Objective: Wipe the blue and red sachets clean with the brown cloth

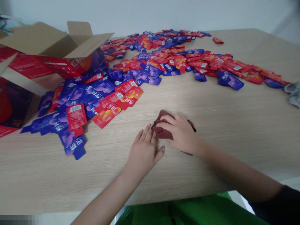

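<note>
Near the middle of the table, my right hand (181, 132) is over a crumpled brown cloth (163, 133) with dark edges. Its fingers curl onto the fabric, and the palm covers much of it. My left hand (142, 148) lies flat on the tabletop with fingers stretched out and the thumb apart. Its fingertips touch the cloth's left edge. What exactly the cloth piece is, I cannot tell.
Flat red and blue printed packets (106, 107) spread to the left and in long rows (182, 61) across the back. An opened red and blue cardboard box (30, 67) stands at the left. A grey cloth item (294, 93) lies at the right edge of the wooden table (117, 175).
</note>
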A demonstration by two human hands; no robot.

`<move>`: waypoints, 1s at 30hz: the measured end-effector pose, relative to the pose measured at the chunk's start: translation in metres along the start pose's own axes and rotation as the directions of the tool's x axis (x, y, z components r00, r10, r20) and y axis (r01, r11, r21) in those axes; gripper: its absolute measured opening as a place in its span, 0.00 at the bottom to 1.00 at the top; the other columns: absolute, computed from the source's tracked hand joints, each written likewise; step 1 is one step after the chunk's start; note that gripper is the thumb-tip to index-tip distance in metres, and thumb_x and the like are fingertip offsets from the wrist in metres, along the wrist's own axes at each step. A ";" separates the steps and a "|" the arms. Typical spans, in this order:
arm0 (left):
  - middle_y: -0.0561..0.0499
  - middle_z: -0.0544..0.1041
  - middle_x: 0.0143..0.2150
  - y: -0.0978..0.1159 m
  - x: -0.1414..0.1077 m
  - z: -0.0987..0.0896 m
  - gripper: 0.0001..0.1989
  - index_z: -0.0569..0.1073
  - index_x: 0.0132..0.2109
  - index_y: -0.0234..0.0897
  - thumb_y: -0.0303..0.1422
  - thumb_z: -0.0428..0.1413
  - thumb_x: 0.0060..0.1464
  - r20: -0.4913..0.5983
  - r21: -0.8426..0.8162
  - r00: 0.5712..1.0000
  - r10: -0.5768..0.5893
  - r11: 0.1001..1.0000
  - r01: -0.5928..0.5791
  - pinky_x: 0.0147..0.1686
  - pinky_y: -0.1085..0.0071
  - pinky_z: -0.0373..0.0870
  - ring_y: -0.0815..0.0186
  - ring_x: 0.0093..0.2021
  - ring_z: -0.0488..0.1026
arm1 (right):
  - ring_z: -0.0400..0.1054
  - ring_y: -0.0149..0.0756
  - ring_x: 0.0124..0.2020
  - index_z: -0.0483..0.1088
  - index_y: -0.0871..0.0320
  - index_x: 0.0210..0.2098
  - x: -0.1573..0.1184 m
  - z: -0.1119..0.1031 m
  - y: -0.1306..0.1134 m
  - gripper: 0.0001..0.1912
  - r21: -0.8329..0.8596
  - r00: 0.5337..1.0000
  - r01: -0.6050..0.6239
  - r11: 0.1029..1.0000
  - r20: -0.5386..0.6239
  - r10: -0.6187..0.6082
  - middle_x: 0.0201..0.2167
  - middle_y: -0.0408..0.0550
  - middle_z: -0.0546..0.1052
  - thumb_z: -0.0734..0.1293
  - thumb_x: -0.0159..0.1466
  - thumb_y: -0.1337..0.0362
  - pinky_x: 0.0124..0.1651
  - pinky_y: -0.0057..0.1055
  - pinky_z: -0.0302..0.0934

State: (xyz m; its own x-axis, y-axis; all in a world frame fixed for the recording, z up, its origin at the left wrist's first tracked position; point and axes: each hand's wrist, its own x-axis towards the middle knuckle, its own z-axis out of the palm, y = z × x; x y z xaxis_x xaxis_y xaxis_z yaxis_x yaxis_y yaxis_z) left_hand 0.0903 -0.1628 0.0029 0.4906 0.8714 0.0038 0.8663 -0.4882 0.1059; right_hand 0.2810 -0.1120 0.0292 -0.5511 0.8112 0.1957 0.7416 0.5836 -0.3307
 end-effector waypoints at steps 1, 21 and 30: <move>0.32 0.61 0.66 0.000 0.000 0.000 0.32 0.63 0.63 0.22 0.44 0.51 0.60 0.002 0.003 1.000 -0.003 1.000 0.003 0.64 0.52 0.57 0.50 0.68 0.55 | 0.64 0.48 0.45 0.73 0.51 0.50 -0.001 0.005 -0.003 0.21 -0.035 1.000 0.007 0.999 0.028 -0.006 0.51 0.48 0.73 0.66 0.57 0.67 0.45 0.45 0.59; 0.35 0.56 0.69 0.002 0.001 0.001 0.27 0.67 0.61 0.26 0.40 0.50 0.62 -0.027 0.007 1.000 -0.013 1.000 0.014 0.63 0.52 0.59 0.51 0.68 0.56 | 0.63 0.48 0.46 0.73 0.50 0.49 -0.004 -0.002 -0.003 0.24 -0.040 0.993 0.045 0.998 0.113 -0.041 0.51 0.48 0.72 0.67 0.53 0.69 0.45 0.44 0.56; 0.40 0.56 0.69 0.001 0.001 0.007 0.26 0.60 0.66 0.29 0.36 0.45 0.65 -0.025 0.007 0.999 -0.037 0.999 0.037 0.64 0.53 0.59 0.55 0.68 0.56 | 0.66 0.43 0.43 0.75 0.47 0.38 -0.049 -0.022 0.063 0.15 0.042 0.983 -0.159 0.986 0.097 0.155 0.47 0.44 0.74 0.65 0.55 0.71 0.46 0.43 0.59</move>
State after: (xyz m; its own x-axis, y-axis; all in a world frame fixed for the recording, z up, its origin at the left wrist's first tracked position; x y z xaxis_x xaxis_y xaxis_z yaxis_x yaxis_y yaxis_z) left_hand 0.0917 -0.1629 -0.0038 0.4555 0.8899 0.0251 0.8847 -0.4556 0.0986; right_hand 0.3629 -0.1144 0.0195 -0.4643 0.8842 0.0518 0.8032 0.4450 -0.3961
